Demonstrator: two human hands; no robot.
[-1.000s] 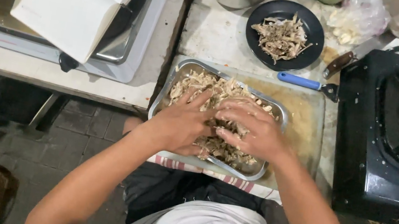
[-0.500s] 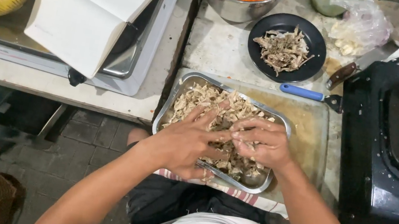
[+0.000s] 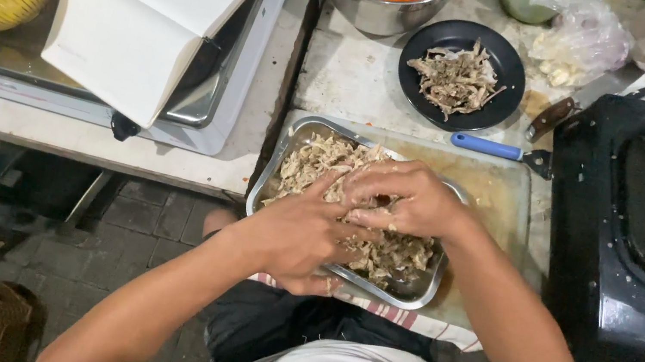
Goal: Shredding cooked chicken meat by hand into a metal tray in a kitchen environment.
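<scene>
both hands work in the metal tray [image 3: 283, 167] of shredded meat [image 3: 325, 164]. the left hand [image 3: 297, 236] and right hand [image 3: 407, 199] pinch shreds with curled fingers. a black plate [image 3: 424, 45] sits at one o'clock.

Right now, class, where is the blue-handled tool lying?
In the head view, the blue-handled tool lies at the far edge of the cutting board, between the black plate of shreds and the black stove on the right.

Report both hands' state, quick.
Left hand: fingers curled, pressing into shredded meat in the metal tray.
Right hand: fingers bent, pinching shreds.
</scene>
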